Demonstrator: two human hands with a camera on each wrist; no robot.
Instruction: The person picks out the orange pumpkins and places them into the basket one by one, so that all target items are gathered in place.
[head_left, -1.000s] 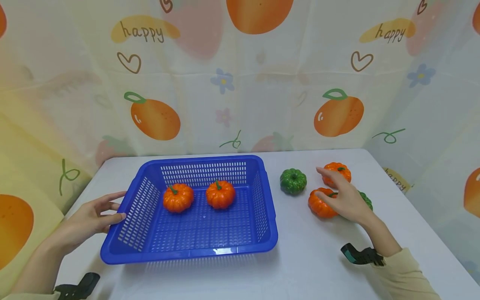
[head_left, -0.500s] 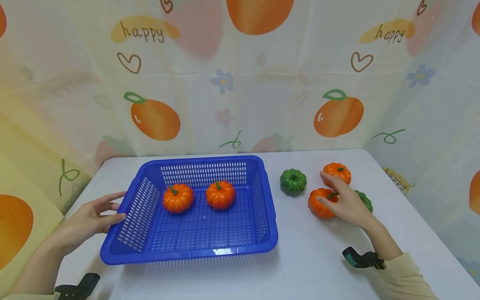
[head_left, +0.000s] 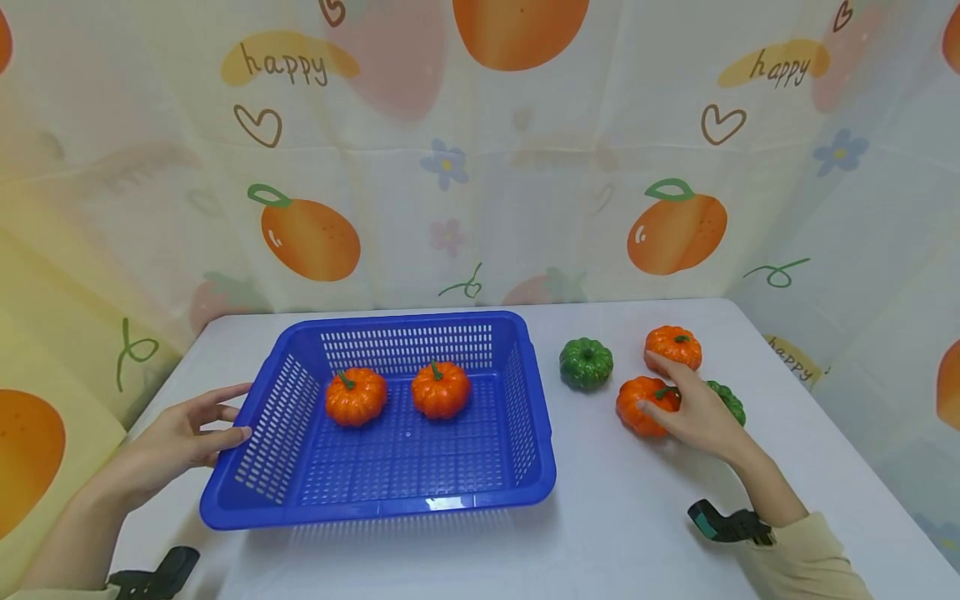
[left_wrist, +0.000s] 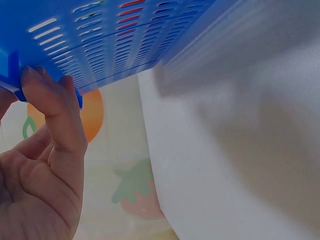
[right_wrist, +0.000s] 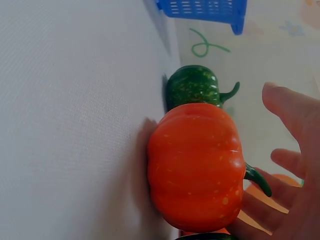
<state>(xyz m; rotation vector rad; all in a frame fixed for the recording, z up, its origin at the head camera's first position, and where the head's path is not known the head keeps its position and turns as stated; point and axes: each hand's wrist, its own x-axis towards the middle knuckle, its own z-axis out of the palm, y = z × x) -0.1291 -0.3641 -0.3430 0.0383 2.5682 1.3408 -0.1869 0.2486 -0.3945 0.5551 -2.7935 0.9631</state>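
Head view: your left hand [head_left: 176, 433] pinches the blue basket [head_left: 360, 510]; your right hand [head_left: 699, 417] spreads over the nearer orange pumpkin [head_left: 636, 410] on the desk [head_left: 615, 525]. Left wrist: rim gripped. Right wrist: fingers loose, seemingly reaching; next calls for closing round its sides.

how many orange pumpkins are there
4: two orange pumpkins inside the blue basket, a third by the right hand, a fourth farther back on the table. The hand may hide more.
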